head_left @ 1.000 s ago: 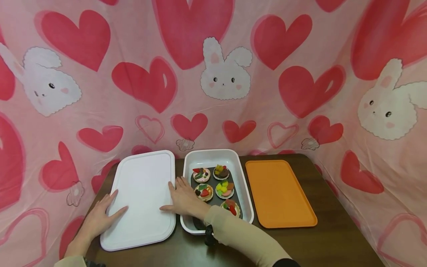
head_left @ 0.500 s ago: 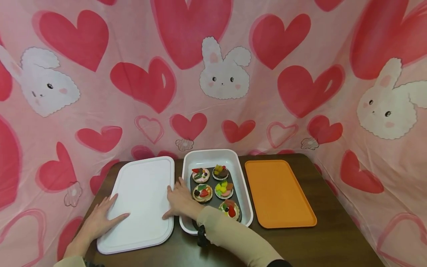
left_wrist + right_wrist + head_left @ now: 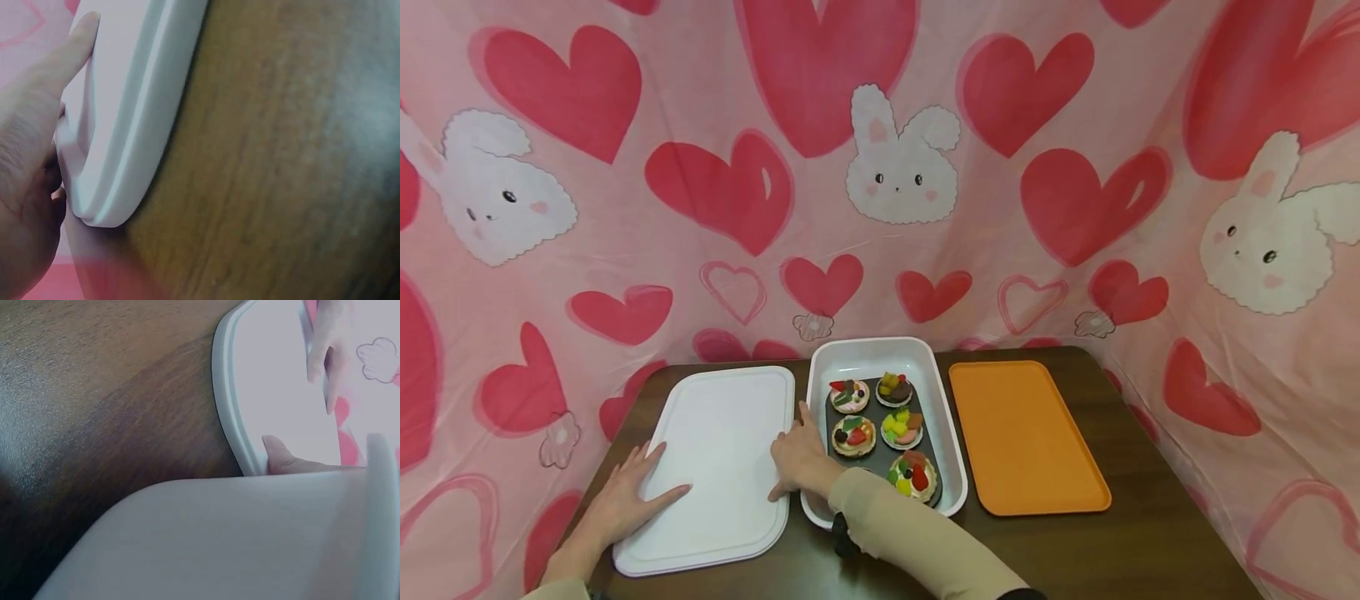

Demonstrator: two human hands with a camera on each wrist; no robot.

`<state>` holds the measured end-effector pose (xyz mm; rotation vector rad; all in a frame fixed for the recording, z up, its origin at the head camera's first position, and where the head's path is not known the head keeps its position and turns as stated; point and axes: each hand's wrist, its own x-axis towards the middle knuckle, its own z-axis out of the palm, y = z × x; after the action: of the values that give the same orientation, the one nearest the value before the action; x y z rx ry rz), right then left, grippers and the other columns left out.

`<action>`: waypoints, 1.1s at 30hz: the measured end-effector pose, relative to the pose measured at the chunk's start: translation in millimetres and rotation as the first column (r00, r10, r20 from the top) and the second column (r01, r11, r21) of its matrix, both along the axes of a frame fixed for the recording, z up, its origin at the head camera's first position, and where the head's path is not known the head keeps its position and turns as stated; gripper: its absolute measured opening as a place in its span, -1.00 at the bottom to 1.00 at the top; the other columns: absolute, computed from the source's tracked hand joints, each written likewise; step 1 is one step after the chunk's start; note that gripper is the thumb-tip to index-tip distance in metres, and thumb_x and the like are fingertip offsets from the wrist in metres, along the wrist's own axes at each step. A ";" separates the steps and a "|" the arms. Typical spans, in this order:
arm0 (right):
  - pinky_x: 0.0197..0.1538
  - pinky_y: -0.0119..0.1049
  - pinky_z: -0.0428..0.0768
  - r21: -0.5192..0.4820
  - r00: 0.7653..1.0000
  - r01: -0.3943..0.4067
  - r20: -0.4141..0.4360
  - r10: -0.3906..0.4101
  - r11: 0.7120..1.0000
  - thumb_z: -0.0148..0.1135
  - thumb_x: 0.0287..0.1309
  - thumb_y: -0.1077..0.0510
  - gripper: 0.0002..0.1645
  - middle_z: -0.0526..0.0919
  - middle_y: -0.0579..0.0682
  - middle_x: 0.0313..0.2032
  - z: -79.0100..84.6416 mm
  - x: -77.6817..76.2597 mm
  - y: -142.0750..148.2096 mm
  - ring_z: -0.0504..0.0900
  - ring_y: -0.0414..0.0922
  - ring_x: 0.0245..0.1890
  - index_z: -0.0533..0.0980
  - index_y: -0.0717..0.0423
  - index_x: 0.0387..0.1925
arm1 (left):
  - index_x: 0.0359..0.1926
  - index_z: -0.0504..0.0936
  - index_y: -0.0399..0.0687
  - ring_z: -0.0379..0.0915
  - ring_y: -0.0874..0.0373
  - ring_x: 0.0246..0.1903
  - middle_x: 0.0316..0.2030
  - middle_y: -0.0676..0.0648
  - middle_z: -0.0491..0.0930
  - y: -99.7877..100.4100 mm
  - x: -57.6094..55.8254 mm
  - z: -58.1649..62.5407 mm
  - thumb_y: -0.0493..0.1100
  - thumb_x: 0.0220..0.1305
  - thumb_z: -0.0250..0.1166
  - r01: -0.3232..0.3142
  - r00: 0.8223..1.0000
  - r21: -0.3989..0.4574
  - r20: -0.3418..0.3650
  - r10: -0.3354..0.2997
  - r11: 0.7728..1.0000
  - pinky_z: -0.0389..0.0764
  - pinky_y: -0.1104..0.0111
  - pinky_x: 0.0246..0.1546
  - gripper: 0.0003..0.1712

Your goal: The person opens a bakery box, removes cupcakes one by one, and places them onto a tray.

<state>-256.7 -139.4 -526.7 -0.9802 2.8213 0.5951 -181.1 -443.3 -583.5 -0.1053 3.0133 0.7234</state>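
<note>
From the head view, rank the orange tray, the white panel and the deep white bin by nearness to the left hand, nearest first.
1. White panel: at left, touched by the left hand.
2. Deep white bin: mid-table, right of the panel.
3. Orange tray: farthest right, past the bin.

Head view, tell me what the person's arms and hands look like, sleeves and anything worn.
The left hand and right hand wear no gloves. The right sleeve and left sleeve are plain beige. A black strap-like item sits at the right wrist, and a dark band shows farther up that arm, cut off by the frame.
</note>
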 end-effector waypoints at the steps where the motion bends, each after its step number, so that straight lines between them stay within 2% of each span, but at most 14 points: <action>1: 0.84 -0.02 -0.04 0.005 1.000 -0.001 -0.003 0.001 1.000 0.34 -0.02 -0.81 0.09 0.69 -0.38 0.35 -1.1 -0.4 -0.3 0.54 -0.24 0.50 0.59 -0.39 0.43 | 0.66 0.16 -0.45 -0.15 -0.69 0.62 0.60 -0.71 -0.01 -0.1 0.1 -0.9 0.43 0.32 0.41 0.002 1.000 -0.001 -0.005 -0.002 1.000 -0.11 -0.60 0.58 0.30; 9: 0.84 -0.01 -0.06 0.014 1.000 -0.015 -0.021 0.016 1.000 0.25 0.04 -0.83 0.12 0.68 -0.37 0.38 -4.9 1.3 -0.4 0.51 -0.23 0.54 0.56 -0.36 0.48 | 0.66 0.17 -0.44 -0.15 -0.66 0.63 0.62 -0.69 -0.01 -0.5 2.0 -5.3 0.43 0.34 0.39 0.005 1.000 -0.034 -0.019 -0.006 0.999 -0.12 -0.58 0.60 0.28; 16: 0.83 0.01 -0.02 -0.029 0.999 -0.025 -0.036 0.024 0.999 0.25 0.11 -0.78 0.02 0.74 -0.33 0.31 -6.1 0.4 -0.5 0.54 -0.23 0.50 0.64 -0.32 0.40 | 0.66 0.15 -0.45 -0.18 -0.67 0.64 0.61 -0.70 -0.03 1.1 3.9 -1.6 0.47 0.35 0.35 0.003 1.000 -0.029 0.003 -0.003 1.000 -0.14 -0.59 0.59 0.30; 21: 0.83 0.02 0.00 -0.065 0.999 -0.016 -0.040 0.014 0.998 0.24 0.17 -0.75 0.07 0.74 -0.28 0.31 -8.9 -0.6 -1.5 0.53 -0.21 0.50 0.60 -0.19 0.45 | 0.66 0.14 -0.45 -0.19 -0.67 0.63 0.61 -0.70 -0.03 1.4 2.5 1.3 0.49 0.36 0.34 0.002 1.000 -0.030 0.011 -0.002 1.000 -0.13 -0.60 0.57 0.31; 28: 0.81 -0.04 0.03 -0.086 0.998 -0.020 -0.054 0.016 0.996 0.21 0.23 -0.72 0.11 0.70 -0.26 0.37 -9.8 -2.7 0.8 0.45 -0.19 0.53 0.56 -0.07 0.49 | 0.67 0.14 -0.43 -0.17 -0.66 0.64 0.62 -0.67 -0.03 0.6 -0.2 2.9 0.50 0.33 0.35 -0.006 0.999 -0.044 0.043 0.007 0.999 -0.11 -0.58 0.59 0.34; 33: 0.77 -0.15 0.11 -0.088 0.998 -0.027 -0.067 0.021 0.996 0.16 0.29 -0.70 0.13 0.61 -0.22 0.46 -10.1 -3.3 1.5 0.39 -0.19 0.56 0.49 -0.03 0.56 | 0.68 0.13 -0.41 -0.22 -0.64 0.65 0.66 -0.63 -0.09 2.9 2.4 8.0 0.52 0.32 0.34 -0.004 0.999 -0.049 0.051 0.006 0.999 -0.15 -0.58 0.60 0.34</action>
<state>-260.1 -137.9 -536.8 -1.0288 2.9210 0.5178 -178.7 -440.4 -575.5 -0.1312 2.9834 0.6377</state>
